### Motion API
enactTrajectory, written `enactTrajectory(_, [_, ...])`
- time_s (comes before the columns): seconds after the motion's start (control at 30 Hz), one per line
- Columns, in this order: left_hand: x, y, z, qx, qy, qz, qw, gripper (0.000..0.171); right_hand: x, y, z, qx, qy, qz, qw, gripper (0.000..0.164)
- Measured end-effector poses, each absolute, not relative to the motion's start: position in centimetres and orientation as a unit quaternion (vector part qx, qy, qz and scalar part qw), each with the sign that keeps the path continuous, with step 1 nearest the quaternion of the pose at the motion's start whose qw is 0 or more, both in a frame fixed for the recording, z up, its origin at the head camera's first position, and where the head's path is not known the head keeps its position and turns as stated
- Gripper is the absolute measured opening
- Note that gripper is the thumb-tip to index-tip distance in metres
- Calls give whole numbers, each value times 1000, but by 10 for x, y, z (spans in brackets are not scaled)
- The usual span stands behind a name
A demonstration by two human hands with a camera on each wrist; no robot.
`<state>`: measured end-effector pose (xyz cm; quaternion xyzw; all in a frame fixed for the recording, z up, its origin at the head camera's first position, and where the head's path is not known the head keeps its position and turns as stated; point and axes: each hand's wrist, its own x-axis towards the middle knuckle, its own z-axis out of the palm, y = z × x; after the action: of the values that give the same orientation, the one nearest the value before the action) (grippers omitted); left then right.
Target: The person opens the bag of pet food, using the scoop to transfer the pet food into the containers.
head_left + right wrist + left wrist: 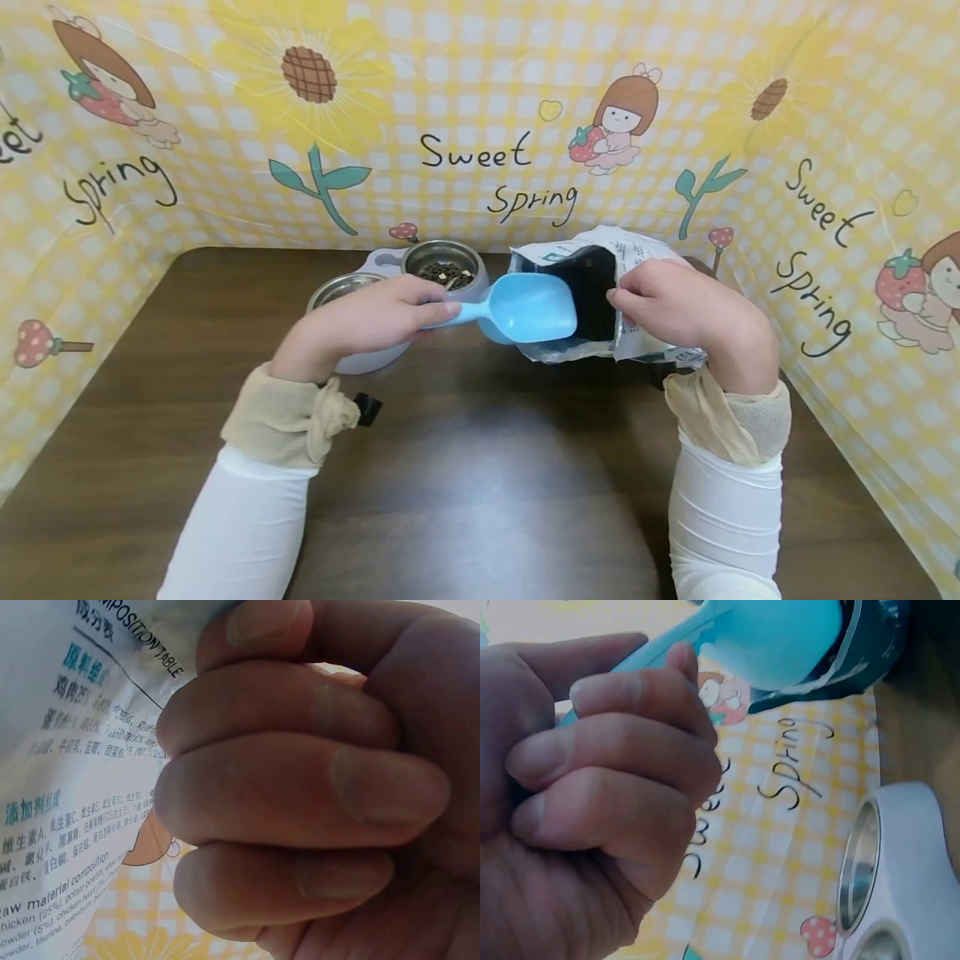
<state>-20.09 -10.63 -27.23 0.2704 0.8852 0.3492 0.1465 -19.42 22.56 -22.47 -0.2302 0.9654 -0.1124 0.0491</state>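
My left hand (pixel 367 317) grips the handle of a light blue scoop (pixel 534 307), fingers curled round it in the left wrist view. No food shows on the scoop's visible inner face. It lies at the mouth of a white printed food bag (pixel 637 242), whose dark inside faces left. My right hand (pixel 667 302) pinches the bag's edge on the right side of the opening. In the right wrist view, its curled fingers lie against the bag's printed panel (pixel 90 765). How much the bag holds is hidden.
Behind the left hand stands a pale double feeder (pixel 375 360) with two steel bowls. Brown kibble with lighter bits (pixel 444 275) lies in the right bowl; the left hand partly covers the other. A yellow checked cloth (pixel 480 100) encloses the brown table (pixel 465 500) at back and sides.
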Motion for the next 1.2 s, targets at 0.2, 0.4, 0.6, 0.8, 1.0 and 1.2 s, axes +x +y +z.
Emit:
enactTrajectory(0.2, [-201, -81, -273, 264, 897, 334, 117, 34, -193, 225, -224, -235, 965, -107, 43, 49])
enactTrajectory(0.4, [-204, -64, -275, 264, 909, 312, 76, 34, -191, 225, -224, -231, 966, -106, 44, 48])
enactTrajectory(0.6, [-203, -48, -278, 277, 918, 280, 58, 29, -191, 223, -224, -226, 966, -115, 55, 46])
enactTrajectory(0.8, [-199, -32, -284, 304, 925, 226, 23, 25, -192, 223, -224, -236, 964, -110, 50, 47])
enactTrajectory(1.0, [-198, -19, -290, 300, 932, 204, -11, 25, -193, 223, -225, -236, 965, -106, 49, 46])
enactTrajectory(1.2, [-197, -7, -298, 298, 936, 174, -68, 22, -193, 222, -225, -241, 963, -111, 45, 46])
